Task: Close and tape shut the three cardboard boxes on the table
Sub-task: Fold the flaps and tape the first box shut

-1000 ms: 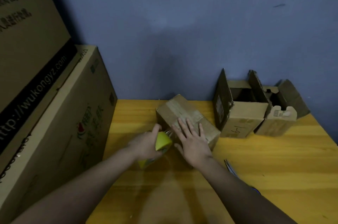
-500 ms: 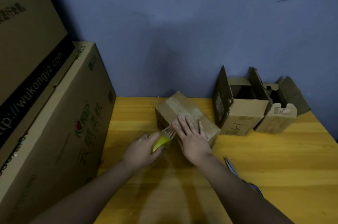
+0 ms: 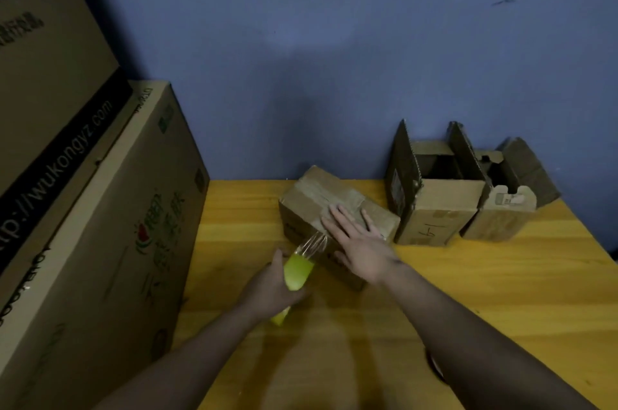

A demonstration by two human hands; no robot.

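Left hand (image 3: 267,285) has its fingers wrapped around a yellow-green tape roll (image 3: 297,270), holding it just off the near-left corner of the closed box (image 3: 329,209). A strip of clear tape (image 3: 312,242) runs from the roll up to that box's near edge, looking crinkled and shiny. Right hand (image 3: 359,242) is spread flat, fingers straight, pressing down on top of the same box; the thumb hangs over the front side. It isn't gripping anything, just pushing.

So that's one closed box, sitting at an angle near the middle of the wooden table (image 3: 485,292), toward the back. Its top flaps are down and there's already some tape visible across the top.

Just to the right of it are two more small boxes, both open. The first open box (image 3: 434,212) has its flaps standing straight up and some handwriting on the front face. The second open box (image 3: 505,212) is touching it on the right, with a tabbed flap and a small label on it. Both sit close to the blue wall (image 3: 334,41).

That makes three small boxes in total: one shut, two open.

Off to the left there are two big printed cartons (image 3: 100,225), one stacked on the other, right beside the table edge.
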